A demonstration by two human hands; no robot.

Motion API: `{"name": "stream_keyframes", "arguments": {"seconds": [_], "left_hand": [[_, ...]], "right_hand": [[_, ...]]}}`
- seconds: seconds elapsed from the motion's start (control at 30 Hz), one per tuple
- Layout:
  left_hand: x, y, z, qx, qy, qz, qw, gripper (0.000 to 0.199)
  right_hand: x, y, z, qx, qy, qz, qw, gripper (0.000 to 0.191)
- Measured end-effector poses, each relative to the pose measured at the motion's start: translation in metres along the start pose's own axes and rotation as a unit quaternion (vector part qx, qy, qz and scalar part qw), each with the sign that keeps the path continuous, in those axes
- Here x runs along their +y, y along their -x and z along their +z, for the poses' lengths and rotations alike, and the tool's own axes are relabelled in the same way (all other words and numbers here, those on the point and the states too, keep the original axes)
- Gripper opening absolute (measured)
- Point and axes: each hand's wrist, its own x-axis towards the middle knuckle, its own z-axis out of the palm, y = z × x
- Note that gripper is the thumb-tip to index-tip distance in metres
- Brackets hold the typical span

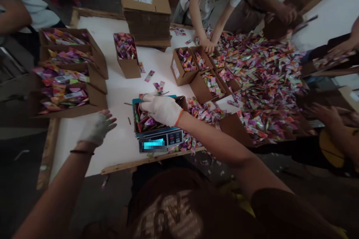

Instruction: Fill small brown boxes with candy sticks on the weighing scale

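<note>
My right hand (162,109), in a white glove, lies over the small cardboard box of wrapped packets (148,122) on the digital scale (174,137). Its fingers bend down at the box's left part; whether they hold a packet is hidden. The scale's lit display faces me. My left hand (97,127), in a glove with bare fingertips, hovers over the white table left of the scale, fingers apart and holding nothing. Left of that hand stand filled boxes of packets (66,95) in a row.
A filled box (130,68) stands behind the scale, near stacked flat cartons (148,22). More boxes (183,76) stand beside a large packet heap (260,71) at right. A person's hands (208,46) reach into them. Other people stand around the table (116,93).
</note>
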Motion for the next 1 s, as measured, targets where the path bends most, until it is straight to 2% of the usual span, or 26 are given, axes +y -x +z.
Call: {"name": "stream_keyframes", "arguments": {"seconds": [0.07,0.13,0.23,0.33,0.4,0.47,0.5,0.57,0.6,0.67,0.73,0.8,0.83,0.87,0.93,1.0], "left_hand": [[-0.009,0.027,0.003,0.005,0.020,-0.050,0.999,0.021],[-0.011,0.050,0.006,0.018,0.038,-0.066,0.997,0.027],[-0.003,0.073,0.017,0.040,0.053,-0.026,0.997,0.037],[0.013,0.084,0.032,0.032,0.036,0.021,0.999,0.050],[0.024,0.087,0.041,0.017,0.018,0.031,0.999,0.059],[0.033,0.088,0.045,0.007,0.002,0.040,0.999,0.066],[0.036,0.088,0.045,0.007,-0.002,0.048,0.999,0.067],[0.039,0.089,0.044,0.010,0.000,0.069,0.998,0.068],[0.040,0.089,0.043,0.015,0.005,0.079,0.997,0.068],[0.040,0.090,0.042,0.024,0.011,0.089,0.996,0.068],[0.040,0.091,0.045,0.024,0.008,0.083,0.996,0.068],[0.041,0.093,0.050,0.020,0.002,0.075,0.997,0.067],[0.042,0.094,0.053,0.019,0.000,0.074,0.997,0.067],[0.043,0.096,0.054,0.017,-0.002,0.074,0.997,0.065],[0.043,0.099,0.055,0.020,0.001,0.074,0.997,0.062],[0.039,0.102,0.050,0.025,0.003,0.070,0.997,0.059]], "right_hand": [[0.004,0.007,0.002,0.007,-0.002,-0.008,1.000,0.043],[0.010,0.014,0.003,0.013,-0.008,-0.001,1.000,0.041],[0.019,0.018,0.006,0.064,-0.056,-0.013,0.996,0.038],[0.033,0.028,0.009,0.121,-0.163,-0.032,0.979,0.044],[0.048,0.048,0.010,0.168,-0.228,0.003,0.959,0.042],[0.069,0.082,0.008,0.202,-0.261,0.066,0.942,0.033],[0.081,0.102,0.005,0.193,-0.263,0.095,0.940,0.028],[0.101,0.141,0.000,0.132,-0.232,0.151,0.952,0.022],[0.107,0.156,-0.002,0.099,-0.202,0.177,0.958,0.024],[0.108,0.165,-0.005,0.075,-0.146,0.204,0.965,0.044],[0.091,0.146,-0.004,0.112,-0.134,0.187,0.967,0.059],[0.063,0.104,-0.003,0.154,-0.159,0.137,0.966,0.065],[0.048,0.079,-0.002,0.152,-0.165,0.120,0.967,0.070],[0.034,0.055,-0.002,0.133,-0.163,0.104,0.972,0.071],[0.013,0.017,-0.002,0.063,-0.135,0.081,0.986,0.058],[0.004,-0.003,-0.001,0.021,-0.103,0.058,0.993,0.047]]}}
